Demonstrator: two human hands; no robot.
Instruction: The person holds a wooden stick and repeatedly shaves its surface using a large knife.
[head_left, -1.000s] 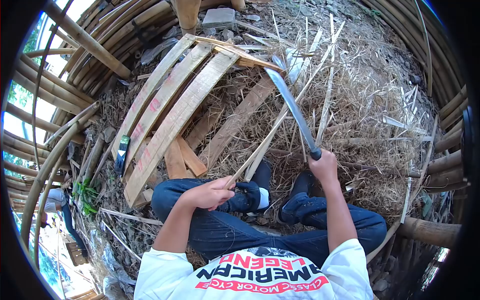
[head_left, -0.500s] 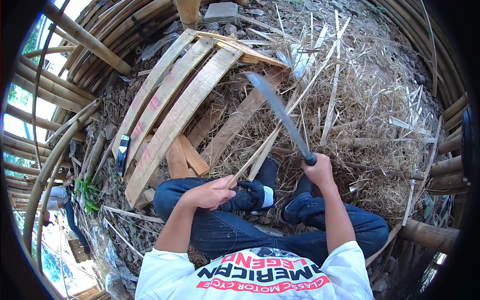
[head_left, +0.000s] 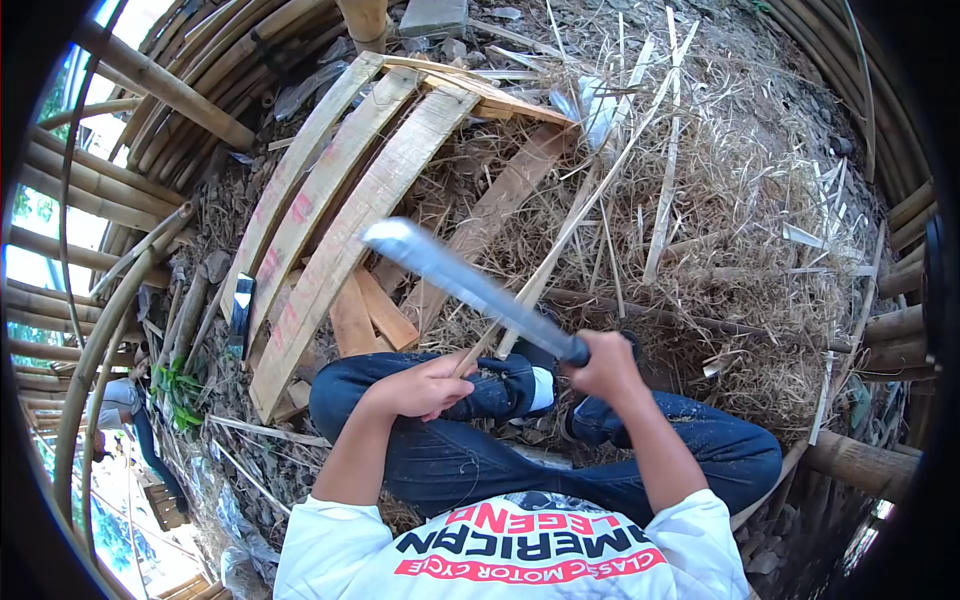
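Observation:
My right hand (head_left: 606, 370) is closed round the dark handle of a machete (head_left: 450, 275). The blade slants up and left from my fist, its broad tip overlapping the wooden slats in this view. In my closed left hand (head_left: 430, 386), above my left knee, is a thin bamboo strip (head_left: 484, 347) that runs up and right. The blade crosses the strip a short way beyond my left fingers. Both forearms reach forward over my crossed legs in jeans (head_left: 470, 465).
A slatted wooden pallet (head_left: 345, 225) lies ahead to the left, with loose boards (head_left: 385, 310) by it. Bamboo shavings (head_left: 740, 220) and long strips cover the ground ahead and right. A dark, shiny object (head_left: 241, 312) rests against the pallet. Bamboo poles (head_left: 165, 85) wall the sides.
My right hand has moved left and down, and the machete has swung left, its blade now across the bamboo strip. My left hand has stayed nearly in place.

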